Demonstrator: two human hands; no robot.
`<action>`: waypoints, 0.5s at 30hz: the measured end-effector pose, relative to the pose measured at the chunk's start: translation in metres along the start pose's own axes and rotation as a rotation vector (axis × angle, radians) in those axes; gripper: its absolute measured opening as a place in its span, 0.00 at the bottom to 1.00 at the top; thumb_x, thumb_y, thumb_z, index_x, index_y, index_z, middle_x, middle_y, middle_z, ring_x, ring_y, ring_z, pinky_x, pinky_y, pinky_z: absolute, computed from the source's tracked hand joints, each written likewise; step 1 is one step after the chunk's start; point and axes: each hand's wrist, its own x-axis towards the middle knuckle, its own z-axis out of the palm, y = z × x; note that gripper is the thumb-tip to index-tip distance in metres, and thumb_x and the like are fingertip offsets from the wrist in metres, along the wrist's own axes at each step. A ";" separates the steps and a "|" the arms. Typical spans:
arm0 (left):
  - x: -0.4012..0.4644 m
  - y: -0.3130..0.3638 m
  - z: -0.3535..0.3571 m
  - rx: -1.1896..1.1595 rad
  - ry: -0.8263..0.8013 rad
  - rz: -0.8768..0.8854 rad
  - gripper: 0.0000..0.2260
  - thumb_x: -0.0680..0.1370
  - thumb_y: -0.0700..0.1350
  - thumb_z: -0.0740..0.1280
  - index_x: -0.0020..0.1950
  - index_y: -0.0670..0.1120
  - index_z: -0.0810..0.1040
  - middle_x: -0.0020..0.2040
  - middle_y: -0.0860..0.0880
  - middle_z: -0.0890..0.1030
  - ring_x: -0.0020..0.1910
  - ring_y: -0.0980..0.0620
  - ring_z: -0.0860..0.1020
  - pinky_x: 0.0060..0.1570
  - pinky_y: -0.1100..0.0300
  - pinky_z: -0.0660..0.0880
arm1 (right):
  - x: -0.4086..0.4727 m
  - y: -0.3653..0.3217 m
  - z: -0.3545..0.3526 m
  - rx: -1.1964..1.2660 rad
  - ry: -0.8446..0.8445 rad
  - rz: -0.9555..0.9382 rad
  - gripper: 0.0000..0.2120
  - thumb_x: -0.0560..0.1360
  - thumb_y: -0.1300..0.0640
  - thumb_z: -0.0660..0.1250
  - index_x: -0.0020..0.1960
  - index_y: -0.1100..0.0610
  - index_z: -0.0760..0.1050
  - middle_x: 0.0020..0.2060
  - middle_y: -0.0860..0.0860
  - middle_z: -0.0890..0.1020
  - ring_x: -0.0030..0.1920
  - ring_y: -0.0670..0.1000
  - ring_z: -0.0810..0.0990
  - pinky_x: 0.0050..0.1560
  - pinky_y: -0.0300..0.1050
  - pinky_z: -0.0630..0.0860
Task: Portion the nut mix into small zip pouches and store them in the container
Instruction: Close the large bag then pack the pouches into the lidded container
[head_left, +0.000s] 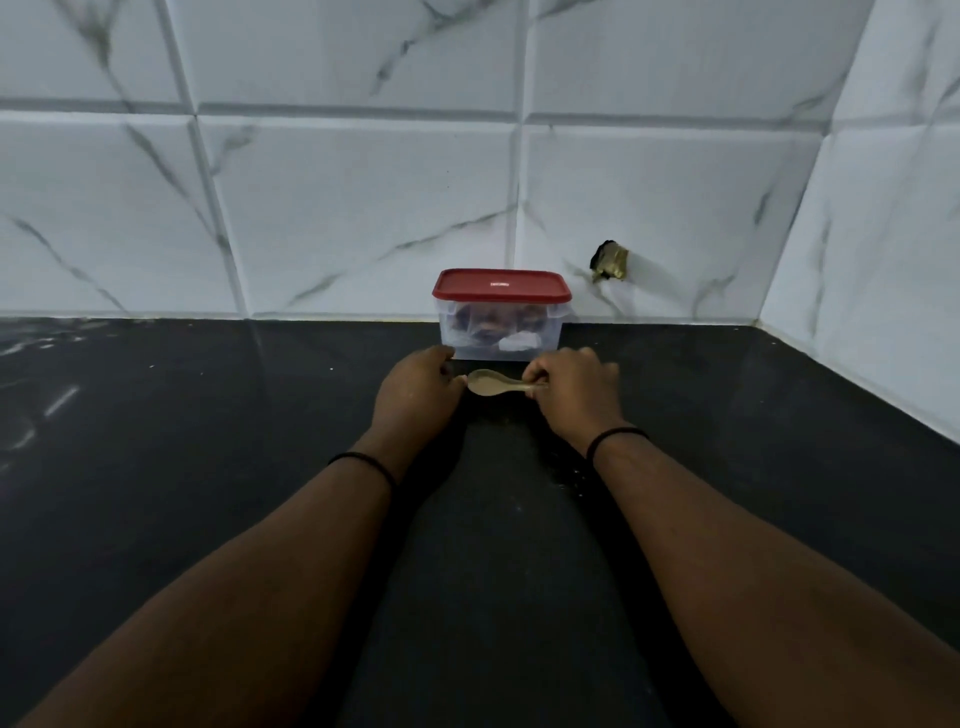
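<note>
- The right hand (571, 392) pinches the handle of a spoon (498, 385) lying on the black counter (208, 467).
- The left hand (418, 392) is curled by the spoon's bowl; whether it grips anything cannot be told.
- Just behind stands the container (501, 332), red lid (501, 285) on, pouches (493, 332) inside, against the tiled wall (363, 208).

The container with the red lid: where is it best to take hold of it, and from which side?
Grip the container by its two short clear side walls, just under the red lid, coming from the front. The lid's overhanging rim would stop slipping, and the back stands near the tiled wall.
</note>
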 end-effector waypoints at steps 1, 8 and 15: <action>0.004 0.000 0.003 0.032 -0.027 0.000 0.15 0.78 0.49 0.69 0.63 0.47 0.78 0.53 0.50 0.82 0.50 0.51 0.79 0.51 0.54 0.77 | 0.008 0.001 0.006 0.018 0.003 -0.002 0.05 0.76 0.55 0.70 0.48 0.45 0.82 0.47 0.45 0.83 0.55 0.53 0.74 0.53 0.51 0.63; 0.022 0.001 0.013 0.191 -0.122 0.074 0.09 0.78 0.51 0.67 0.55 0.50 0.82 0.48 0.49 0.82 0.46 0.49 0.79 0.46 0.53 0.78 | 0.037 0.011 0.024 0.135 -0.029 0.031 0.04 0.73 0.54 0.73 0.46 0.46 0.82 0.47 0.44 0.84 0.58 0.51 0.76 0.61 0.54 0.66; 0.019 0.003 0.012 0.177 -0.121 0.042 0.09 0.77 0.51 0.69 0.54 0.49 0.80 0.48 0.49 0.81 0.46 0.49 0.78 0.48 0.52 0.78 | 0.033 0.013 0.021 0.180 0.024 0.023 0.13 0.70 0.56 0.75 0.53 0.45 0.81 0.47 0.44 0.83 0.58 0.51 0.76 0.61 0.54 0.65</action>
